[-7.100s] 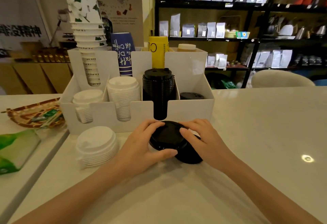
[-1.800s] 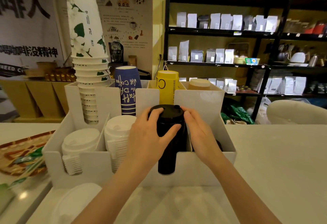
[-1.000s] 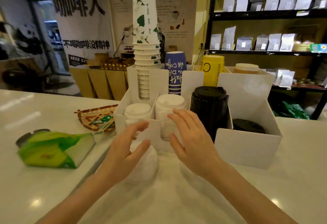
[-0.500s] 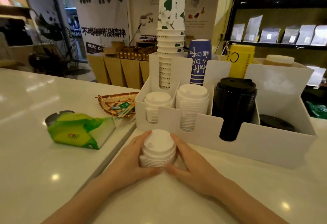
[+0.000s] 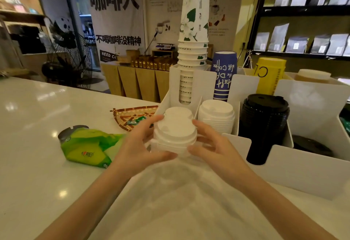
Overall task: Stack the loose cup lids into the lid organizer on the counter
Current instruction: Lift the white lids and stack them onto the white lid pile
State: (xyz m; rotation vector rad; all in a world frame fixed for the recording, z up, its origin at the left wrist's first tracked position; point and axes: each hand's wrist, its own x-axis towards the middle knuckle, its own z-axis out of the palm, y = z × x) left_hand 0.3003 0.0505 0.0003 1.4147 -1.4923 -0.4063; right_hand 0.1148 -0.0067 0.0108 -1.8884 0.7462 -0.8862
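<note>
In front of the lid organizer (image 5: 295, 165), above its leftmost compartment, the left hand (image 5: 138, 146) and right hand (image 5: 214, 145) clasp the white lid stack (image 5: 175, 131) from opposite sides, probably keeping it aligned for insertion.

both hands, left hand (image 5: 140, 145) and right hand (image 5: 214, 145), clasp a white lid stack (image 5: 175, 131) before the lid organizer (image 5: 295, 165).
</note>
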